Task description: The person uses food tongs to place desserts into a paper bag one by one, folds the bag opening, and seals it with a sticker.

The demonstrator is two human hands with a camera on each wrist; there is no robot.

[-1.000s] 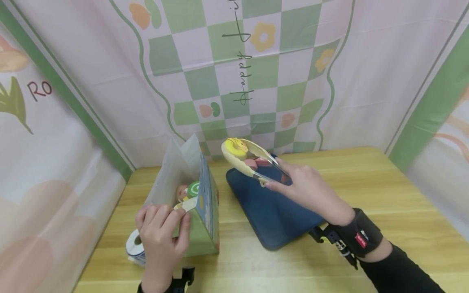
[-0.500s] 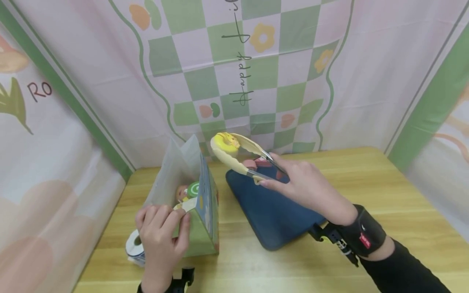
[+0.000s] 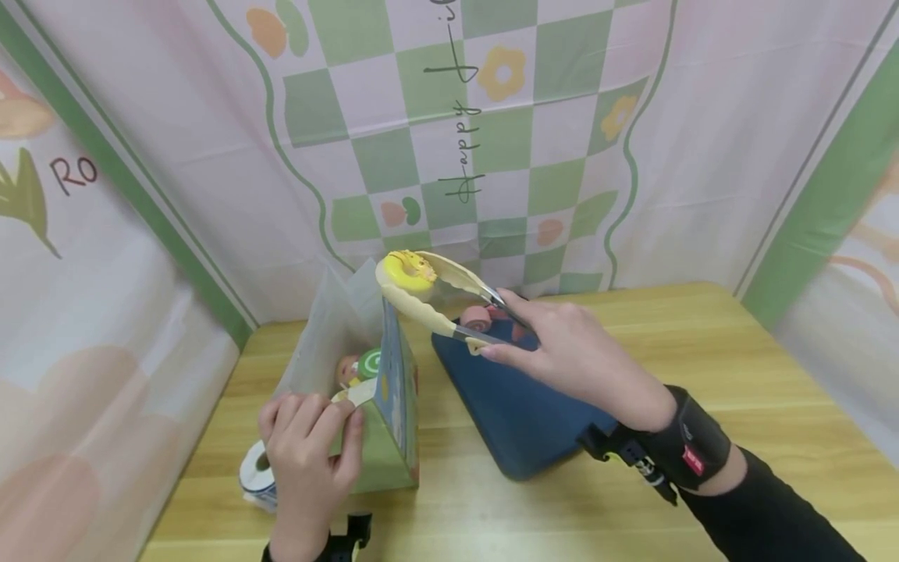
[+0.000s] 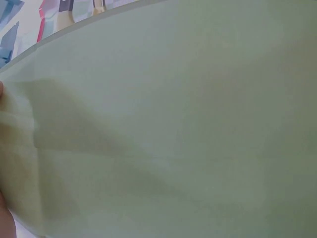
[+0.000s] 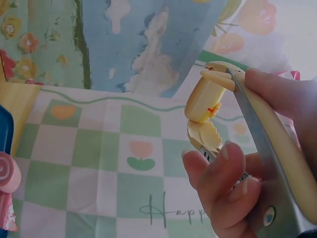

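My right hand (image 3: 583,363) grips a pair of tongs (image 3: 421,311) with cream tips and metal arms. Between the tips sits a yellow toy donut (image 3: 406,270), seen edge-on as a pale yellow ring (image 5: 199,101) in the right wrist view. It hangs by the right upper edge of a paper bag (image 3: 379,457), above the table. My left hand (image 3: 309,449) pinches the bag's near rim, fingers curled over it. Inside the mouth lie a green swirl piece (image 3: 370,363) and a brownish piece (image 3: 347,370). Green bag paper (image 4: 173,129) fills the left wrist view.
Right of the bag, a dark blue tray (image 3: 513,421) rests on the wooden table (image 3: 737,375). A pink roll-shaped piece (image 3: 475,318) and other pink items lie at its far end. A paper roll (image 3: 257,472) stands left of the bag. A printed curtain (image 3: 562,140) closes the back.
My right hand has carried the tongs and donut leftward and slightly up, from over the tray to the bag's right edge. My left hand stays on the rim.
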